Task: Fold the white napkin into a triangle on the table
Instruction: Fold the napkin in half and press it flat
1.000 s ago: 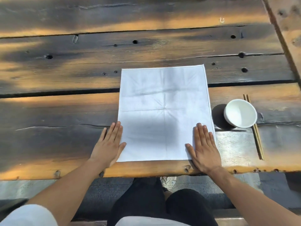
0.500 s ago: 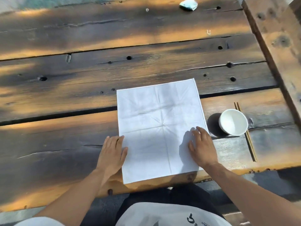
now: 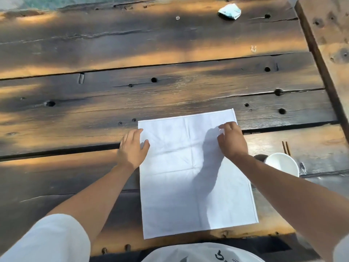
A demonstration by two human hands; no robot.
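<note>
The white napkin (image 3: 192, 178) lies flat and unfolded on the dark wooden table (image 3: 132, 95), its near edge close to the table's front edge. My left hand (image 3: 132, 148) rests flat at the napkin's far left edge, fingers spread, thumb on the cloth. Over the far right part of the cloth, just short of the corner, is my right hand (image 3: 231, 141), its fingers curled down onto the fabric. Neither hand has lifted any cloth.
A white bowl (image 3: 282, 164) stands just right of the napkin, with brown chopsticks (image 3: 285, 148) behind it. A crumpled pale wrapper (image 3: 229, 11) lies at the far side of the table. A raised wooden beam (image 3: 328, 44) runs along the right.
Both hands have slid from the napkin's near corners up along its sides to the far corners. The view has tilted so more of the far table shows.
</note>
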